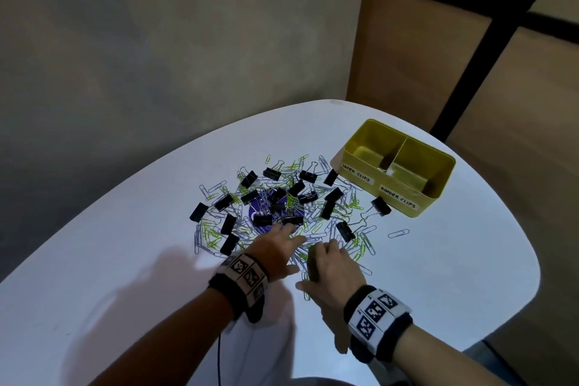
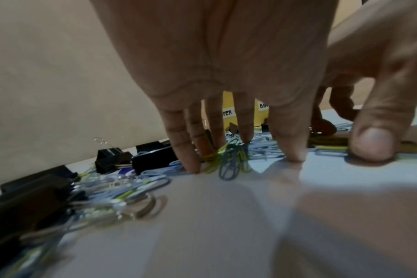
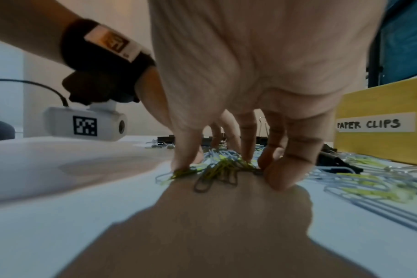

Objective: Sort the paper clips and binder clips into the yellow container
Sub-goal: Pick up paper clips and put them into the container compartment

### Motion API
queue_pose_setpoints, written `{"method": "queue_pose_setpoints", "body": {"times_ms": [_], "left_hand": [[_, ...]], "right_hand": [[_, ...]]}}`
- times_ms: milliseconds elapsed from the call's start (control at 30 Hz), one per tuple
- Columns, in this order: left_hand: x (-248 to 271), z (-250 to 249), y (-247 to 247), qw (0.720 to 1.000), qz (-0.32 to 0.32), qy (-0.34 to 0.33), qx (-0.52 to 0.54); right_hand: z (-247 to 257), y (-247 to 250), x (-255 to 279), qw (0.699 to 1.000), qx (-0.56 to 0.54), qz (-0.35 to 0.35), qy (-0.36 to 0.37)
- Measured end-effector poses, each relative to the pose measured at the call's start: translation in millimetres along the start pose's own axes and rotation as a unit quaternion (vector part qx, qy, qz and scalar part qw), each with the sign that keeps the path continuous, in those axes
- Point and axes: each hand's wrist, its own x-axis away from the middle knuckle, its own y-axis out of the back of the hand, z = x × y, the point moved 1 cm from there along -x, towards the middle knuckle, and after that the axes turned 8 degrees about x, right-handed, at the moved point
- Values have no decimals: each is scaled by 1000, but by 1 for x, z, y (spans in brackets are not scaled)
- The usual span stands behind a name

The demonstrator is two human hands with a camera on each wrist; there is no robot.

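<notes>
The right hand (image 3: 238, 94) claws down on a bunch of paper clips (image 3: 217, 167), fingertips (image 3: 279, 180) curled in around them on the worktop (image 1: 438, 276); the left hand (image 2: 226, 75) stands spread at its nine o'clock, straight fingers pressing into the same heap, nothing pinched; thin bent wire, light and slick, the clips likely tangle and slide, so a raking pinch from both sides should serve; the binder clips (image 1: 275, 197), black folded steel with wire handles, are stiffer and heavier, best taken by the body; they lie mixed through the pile at twelve o'clock; the container (image 1: 435, 178), a yellow two-cell tin, sits at two o'clock, apparently almost empty.
</notes>
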Motion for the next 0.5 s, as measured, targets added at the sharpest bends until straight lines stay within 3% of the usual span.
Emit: {"method": "queue_pose_setpoints", "body": {"times_ms": [233, 333, 500], "left_hand": [[-15, -2, -4, 998, -21, -58, -6], [-16, -2, 5, 999, -30, -18, -9], [-15, 7, 16, 991, -39, 10, 124]], "right_hand": [[-11, 11, -14, 998, -52, -35, 31], [-18, 15, -17, 996, -66, -45, 33], [-32, 21, -20, 987, -138, -76, 21]]}}
